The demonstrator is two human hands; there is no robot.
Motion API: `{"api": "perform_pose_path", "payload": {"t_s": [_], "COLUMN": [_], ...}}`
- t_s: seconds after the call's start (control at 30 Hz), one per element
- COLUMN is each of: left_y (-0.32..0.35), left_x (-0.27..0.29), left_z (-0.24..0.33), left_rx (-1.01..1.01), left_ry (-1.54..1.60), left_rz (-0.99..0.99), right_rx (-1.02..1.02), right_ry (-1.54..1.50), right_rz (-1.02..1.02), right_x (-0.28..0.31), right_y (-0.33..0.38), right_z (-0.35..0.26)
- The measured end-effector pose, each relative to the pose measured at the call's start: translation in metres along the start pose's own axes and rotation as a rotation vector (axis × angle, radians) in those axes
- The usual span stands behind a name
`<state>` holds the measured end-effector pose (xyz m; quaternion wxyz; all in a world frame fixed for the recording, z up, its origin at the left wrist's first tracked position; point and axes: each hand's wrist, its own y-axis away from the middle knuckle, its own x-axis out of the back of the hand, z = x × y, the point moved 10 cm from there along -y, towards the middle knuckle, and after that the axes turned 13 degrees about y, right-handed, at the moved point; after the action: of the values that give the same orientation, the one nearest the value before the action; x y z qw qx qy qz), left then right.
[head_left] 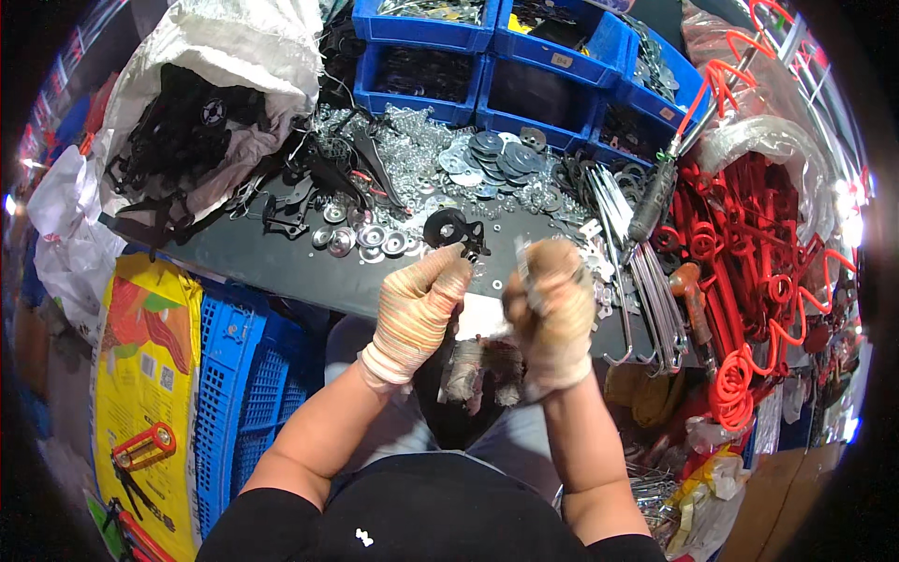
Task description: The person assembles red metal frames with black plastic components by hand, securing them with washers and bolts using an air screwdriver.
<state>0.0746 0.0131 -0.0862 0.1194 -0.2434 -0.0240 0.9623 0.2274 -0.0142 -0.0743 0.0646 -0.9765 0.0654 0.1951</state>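
In its pinched gloved fingers, my left hand (pixel 421 304) holds a black bracket-like part (pixel 449 228) with a round end, over the front edge of the bench. My right hand (pixel 552 314), also gloved, is level with it to the right, blurred by motion. Its fingers look curled, and a silvery streak shows at them, too smeared to name. Between and below the hands, a grey, worn-looking fixture (pixel 464 372) stands in front of my lap. Shiny round metal cups (pixel 372 236) lie on the bench just beyond my left hand.
Blue bins (pixel 538 94) with small parts line the back. A white sack (pixel 234 42) of black parts stands at the left. Flat washers (pixel 506 159), long metal rods (pixel 646 290) and a screwdriver-like tool (pixel 653 201) lie nearer right. Red handles (pixel 740 225) and a coiled red hose (pixel 735 389) occupy the far right.
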Motion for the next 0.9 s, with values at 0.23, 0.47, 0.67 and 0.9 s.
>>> {"api": "perform_pose_path", "payload": {"t_s": [0.23, 0.47, 0.67, 0.9], "left_y": [0.011, 0.018, 0.026, 0.022], "left_x": [-0.015, -0.026, -0.029, -0.056], "left_z": [0.012, 0.022, 0.013, 0.031], "left_rx": [-0.131, -0.219, -0.096, -0.285], "left_ry": [0.024, -0.093, -0.086, -0.730], "left_rz": [-0.052, -0.157, -0.074, -0.359], "right_rx": [-0.188, -0.239, 0.052, -0.002], "right_ry": [0.147, -0.003, 0.338, 0.465], "right_rz": [-0.044, -0.054, 0.160, -0.019], "right_x": [-0.053, -0.048, -0.035, -0.010], "right_y": [0.038, 0.042, 0.036, 0.010], "right_z": [-0.028, -0.023, -0.034, -0.015]}}
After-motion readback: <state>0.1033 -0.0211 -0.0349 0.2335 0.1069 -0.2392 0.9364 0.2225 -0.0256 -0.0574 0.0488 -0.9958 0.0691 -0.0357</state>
